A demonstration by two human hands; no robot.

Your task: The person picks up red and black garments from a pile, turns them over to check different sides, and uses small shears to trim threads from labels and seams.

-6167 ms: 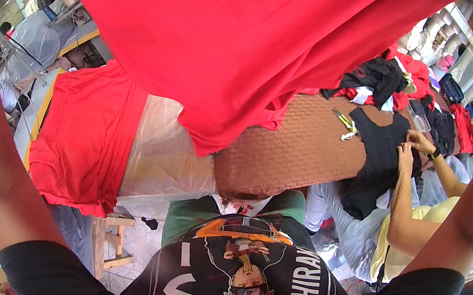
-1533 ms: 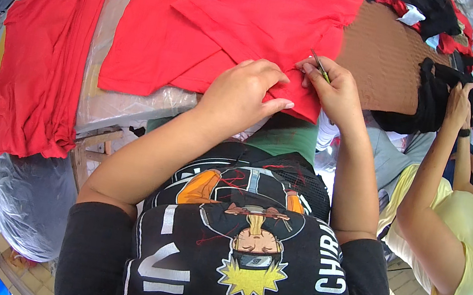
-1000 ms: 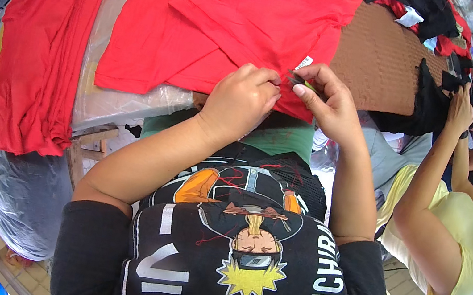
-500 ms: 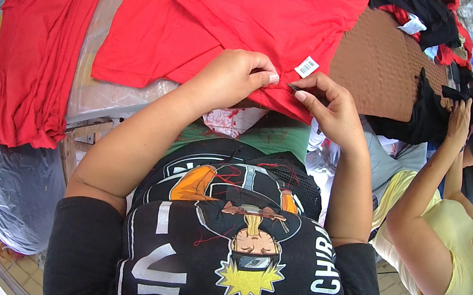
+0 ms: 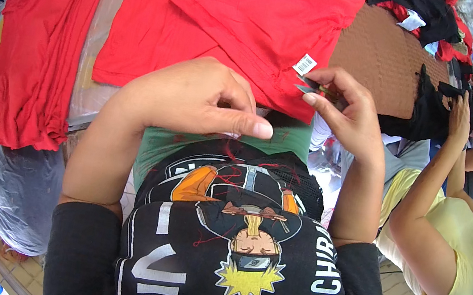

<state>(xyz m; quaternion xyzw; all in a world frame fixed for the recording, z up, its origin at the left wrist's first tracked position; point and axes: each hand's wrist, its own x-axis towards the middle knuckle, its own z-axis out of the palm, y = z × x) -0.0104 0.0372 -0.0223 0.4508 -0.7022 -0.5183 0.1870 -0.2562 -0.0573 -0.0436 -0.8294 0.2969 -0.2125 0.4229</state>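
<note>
Spread in front of me lies a red shirt-like garment, its near edge at the table's front. A small white barcode tag rests on it by my right hand. My right hand is closed around small thread snips, whose dark blades point left just over the cloth. My left hand is off the garment, in front of my torso. Its fingers are curled and the thumb lies along them; anything between them is hidden. Red thread bits cling to the dark fabric over my lap.
Left, a stack of red garments hangs over the table edge above a plastic-wrapped bundle. Right is a brown textured surface with black cloth. A co-worker's hand touches that cloth. Black and red fabrics lie at far right.
My left hand has left the garment's edge and come back toward my body. My right hand has lifted slightly and turned, so the snips' blades now show.
</note>
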